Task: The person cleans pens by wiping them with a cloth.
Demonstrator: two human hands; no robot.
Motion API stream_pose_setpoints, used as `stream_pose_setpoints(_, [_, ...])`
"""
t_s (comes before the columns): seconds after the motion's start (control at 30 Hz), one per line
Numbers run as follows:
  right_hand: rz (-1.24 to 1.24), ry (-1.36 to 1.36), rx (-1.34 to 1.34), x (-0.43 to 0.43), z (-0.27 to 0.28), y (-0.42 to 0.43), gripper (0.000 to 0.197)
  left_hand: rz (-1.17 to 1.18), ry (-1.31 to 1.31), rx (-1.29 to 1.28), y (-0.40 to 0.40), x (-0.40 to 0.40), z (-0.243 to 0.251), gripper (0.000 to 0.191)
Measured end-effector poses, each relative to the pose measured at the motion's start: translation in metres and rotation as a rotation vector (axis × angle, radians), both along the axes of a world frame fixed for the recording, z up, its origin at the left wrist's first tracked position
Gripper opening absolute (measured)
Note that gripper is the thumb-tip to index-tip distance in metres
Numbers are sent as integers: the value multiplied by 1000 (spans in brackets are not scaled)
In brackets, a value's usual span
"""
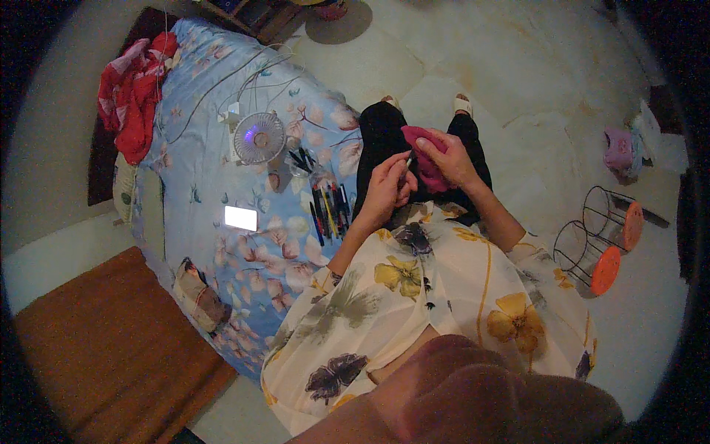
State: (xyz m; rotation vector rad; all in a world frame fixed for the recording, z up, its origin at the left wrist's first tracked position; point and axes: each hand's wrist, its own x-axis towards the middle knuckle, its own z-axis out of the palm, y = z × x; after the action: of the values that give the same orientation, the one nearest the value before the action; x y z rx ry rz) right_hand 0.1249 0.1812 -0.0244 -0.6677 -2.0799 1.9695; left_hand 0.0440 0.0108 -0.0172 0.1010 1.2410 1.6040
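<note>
My left hand (pixel 386 188) pinches a thin pen-like item (pixel 410 160) between thumb and fingers, its tip against or close to the cloth. In my right hand (pixel 450 158) is a bunched dark pink cloth (pixel 430 166), held over my lap. On the bed to my left lies a row of pens (pixel 331 211) of several colours, close to my left forearm. Just beyond them a clear container (pixel 301 162) holds a few dark pens. How much of the thin item my left fingers cover I cannot tell.
A small round fan (pixel 259 139) with cables and a bright-screened phone (pixel 241 218) rest on the flowered bedsheet (pixel 194 161). Red cloth (pixel 133 94) is heaped at the bed's far-left edge. Two orange-topped wire stools (pixel 604 271) lie to the right on the pale floor (pixel 527 139).
</note>
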Motion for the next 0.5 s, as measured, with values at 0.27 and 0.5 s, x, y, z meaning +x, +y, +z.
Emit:
stream_pose_setpoints(0.27, [-36, 4, -184, 0, -17, 3, 32, -98, 397, -47, -1, -2, -8, 39])
stream_pose_setpoints(0.5, [-70, -24, -161, -1, -16, -3, 33, -66, 384, -100, 0, -4, -2, 37])
